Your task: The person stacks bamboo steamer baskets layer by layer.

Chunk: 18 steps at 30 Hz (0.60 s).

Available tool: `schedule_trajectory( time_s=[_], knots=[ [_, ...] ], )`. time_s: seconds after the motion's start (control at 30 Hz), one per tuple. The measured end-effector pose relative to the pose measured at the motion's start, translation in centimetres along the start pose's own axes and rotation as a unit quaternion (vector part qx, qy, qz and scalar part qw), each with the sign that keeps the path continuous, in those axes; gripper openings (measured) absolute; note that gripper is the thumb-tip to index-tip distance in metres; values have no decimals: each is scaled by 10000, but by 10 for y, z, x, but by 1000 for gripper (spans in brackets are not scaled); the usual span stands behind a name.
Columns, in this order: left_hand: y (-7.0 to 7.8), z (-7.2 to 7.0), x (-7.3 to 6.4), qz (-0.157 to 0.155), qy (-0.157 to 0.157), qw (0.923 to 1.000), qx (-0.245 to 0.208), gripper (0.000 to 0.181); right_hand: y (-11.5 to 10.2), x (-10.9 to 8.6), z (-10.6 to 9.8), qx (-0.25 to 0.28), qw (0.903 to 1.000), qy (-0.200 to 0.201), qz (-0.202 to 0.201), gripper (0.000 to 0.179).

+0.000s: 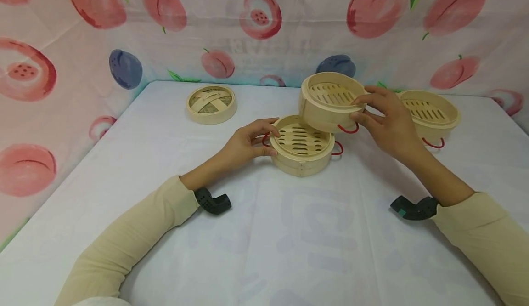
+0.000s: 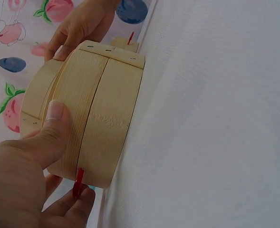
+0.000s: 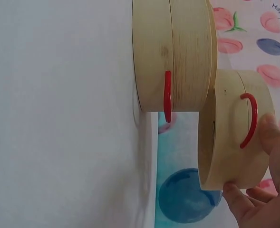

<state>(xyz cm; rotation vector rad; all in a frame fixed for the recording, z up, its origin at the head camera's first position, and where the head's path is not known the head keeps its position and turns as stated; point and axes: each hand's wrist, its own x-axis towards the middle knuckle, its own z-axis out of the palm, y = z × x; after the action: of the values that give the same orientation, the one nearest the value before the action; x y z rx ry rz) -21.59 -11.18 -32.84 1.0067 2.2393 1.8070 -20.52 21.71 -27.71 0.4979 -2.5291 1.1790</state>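
Observation:
A round bamboo steamer basket [image 1: 301, 163] with red side handles and a slatted floor sits on the table near the middle. My left hand [image 1: 250, 141] grips its left side, thumb on the outer wall and fingers by the rim and the red handle [image 2: 78, 183]. Above and behind it, to the right, a second bamboo steamer basket [image 1: 326, 113] is held up, tilted, its lower edge overlapping the first one's back rim. My right hand [image 1: 384, 117] pinches this basket's right side by the rim, close to its red handle [image 3: 250, 121].
A woven bamboo steamer lid [image 1: 211, 106] lies at the back left. Another bamboo steamer basket [image 1: 430, 113] with a red handle stands at the back right, partly behind my right hand. A fruit-printed cloth [image 1: 260, 35] hangs behind the white table [image 1: 264, 251].

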Motion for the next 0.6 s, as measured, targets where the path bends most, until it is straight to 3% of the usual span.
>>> schedule_trajectory(
  time_s=[0.6],
  knots=[
    [-1,-1,0,82,-19,10000,6,37,-4,-1,5,205,9995,-154,-181,27]
  ],
)
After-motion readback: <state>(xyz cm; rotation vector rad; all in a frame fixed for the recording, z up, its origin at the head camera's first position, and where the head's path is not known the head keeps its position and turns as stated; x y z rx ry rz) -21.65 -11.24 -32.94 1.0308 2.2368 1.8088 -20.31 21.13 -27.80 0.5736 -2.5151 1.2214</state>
